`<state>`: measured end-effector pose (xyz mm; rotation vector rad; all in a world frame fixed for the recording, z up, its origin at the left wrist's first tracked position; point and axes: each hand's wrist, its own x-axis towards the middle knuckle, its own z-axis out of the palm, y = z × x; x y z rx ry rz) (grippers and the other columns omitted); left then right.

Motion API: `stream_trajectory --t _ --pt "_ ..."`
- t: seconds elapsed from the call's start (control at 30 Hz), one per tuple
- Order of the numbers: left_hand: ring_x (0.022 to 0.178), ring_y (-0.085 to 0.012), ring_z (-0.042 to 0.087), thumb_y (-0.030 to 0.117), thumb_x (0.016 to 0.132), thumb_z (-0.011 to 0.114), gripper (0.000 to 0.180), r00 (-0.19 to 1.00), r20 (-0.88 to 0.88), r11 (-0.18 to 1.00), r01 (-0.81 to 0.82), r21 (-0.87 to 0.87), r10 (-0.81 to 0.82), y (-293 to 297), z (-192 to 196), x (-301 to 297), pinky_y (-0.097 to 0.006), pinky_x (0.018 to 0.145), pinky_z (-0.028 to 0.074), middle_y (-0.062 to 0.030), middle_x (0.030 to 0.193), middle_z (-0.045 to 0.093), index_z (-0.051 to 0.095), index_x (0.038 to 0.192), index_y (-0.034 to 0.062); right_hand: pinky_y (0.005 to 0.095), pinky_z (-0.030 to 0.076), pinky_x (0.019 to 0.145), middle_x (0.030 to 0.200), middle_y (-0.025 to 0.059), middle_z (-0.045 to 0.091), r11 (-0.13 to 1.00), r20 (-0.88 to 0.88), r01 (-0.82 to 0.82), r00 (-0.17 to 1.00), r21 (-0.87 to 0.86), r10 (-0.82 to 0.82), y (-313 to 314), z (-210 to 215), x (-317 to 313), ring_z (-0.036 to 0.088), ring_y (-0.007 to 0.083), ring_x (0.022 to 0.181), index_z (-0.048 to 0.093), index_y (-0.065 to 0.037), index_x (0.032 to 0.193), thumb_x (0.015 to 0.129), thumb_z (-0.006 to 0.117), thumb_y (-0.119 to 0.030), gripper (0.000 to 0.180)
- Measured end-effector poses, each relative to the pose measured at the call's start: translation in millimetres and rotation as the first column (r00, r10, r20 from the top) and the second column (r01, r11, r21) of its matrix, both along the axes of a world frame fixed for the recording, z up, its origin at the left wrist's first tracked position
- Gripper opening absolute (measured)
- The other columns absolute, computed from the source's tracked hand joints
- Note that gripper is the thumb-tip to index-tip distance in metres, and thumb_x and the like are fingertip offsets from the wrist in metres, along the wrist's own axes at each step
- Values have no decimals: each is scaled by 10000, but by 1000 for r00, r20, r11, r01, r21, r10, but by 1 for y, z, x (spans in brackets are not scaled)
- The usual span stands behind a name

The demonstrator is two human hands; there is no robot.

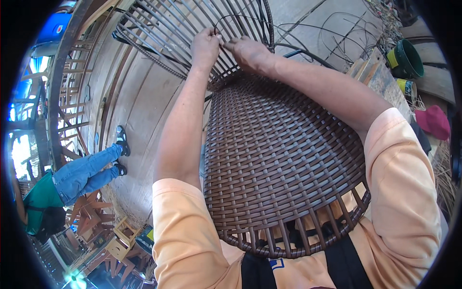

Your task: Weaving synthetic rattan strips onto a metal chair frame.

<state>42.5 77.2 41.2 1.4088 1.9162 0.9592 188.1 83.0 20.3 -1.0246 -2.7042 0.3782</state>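
Observation:
A dark brown woven chair frame (279, 154) leans against my body, its lower part densely woven and its far part still bare parallel strands (168, 29). Both my arms reach out over it to where the weave meets the strands. My left hand (206, 48) is closed in a pinch at the strands, and a thin dark weaving strip (236, 16) loops up beside its fingers. Close by on the right, my right hand (248, 54) has its fingers bent together at the same spot. What lies between the right fingertips is too small to make out.
Loose strips (344, 36) curl over the floor at the far right. A dark green bucket (405, 59) and a maroon cap (433, 122) lie on the right. At the left stands a person in jeans (86, 176), near wooden furniture frames (91, 212).

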Motion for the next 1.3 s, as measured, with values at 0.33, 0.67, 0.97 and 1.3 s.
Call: stream_trajectory --t 0.33,0.67,0.97,1.3 --pt "867 -404 605 199 836 500 500 827 -560 999 -41 27 49 -18 13 18 -482 776 461 -242 871 630 366 1315 140 398 473 798 1124 97 520 999 63 -22 998 24 21 -13 3 2 512 304 1029 641 -99 998 783 526 -135 246" --pt "686 -141 568 135 842 553 253 986 -21 983 -165 -80 164 -50 25 -11 -250 657 467 -93 862 625 584 992 -67 391 488 762 1001 127 550 993 -87 -113 990 18 114 0 13 1 562 310 928 597 -57 985 748 563 -84 241" --pt "630 -188 586 157 817 597 246 942 336 991 23 -129 22 -15 19 -35 -294 599 479 -98 733 620 599 996 -12 405 471 808 1038 132 589 988 -279 -148 952 -52 128 -7 -14 -15 573 354 934 584 -108 1079 791 484 -98 305" --pt "887 -413 596 206 826 497 458 782 -620 998 -49 47 68 -17 9 -8 -469 796 464 -232 916 631 429 1275 144 406 470 825 1193 86 516 994 148 -107 983 -20 109 -26 6 -18 535 276 1040 659 -108 987 823 505 -176 235"
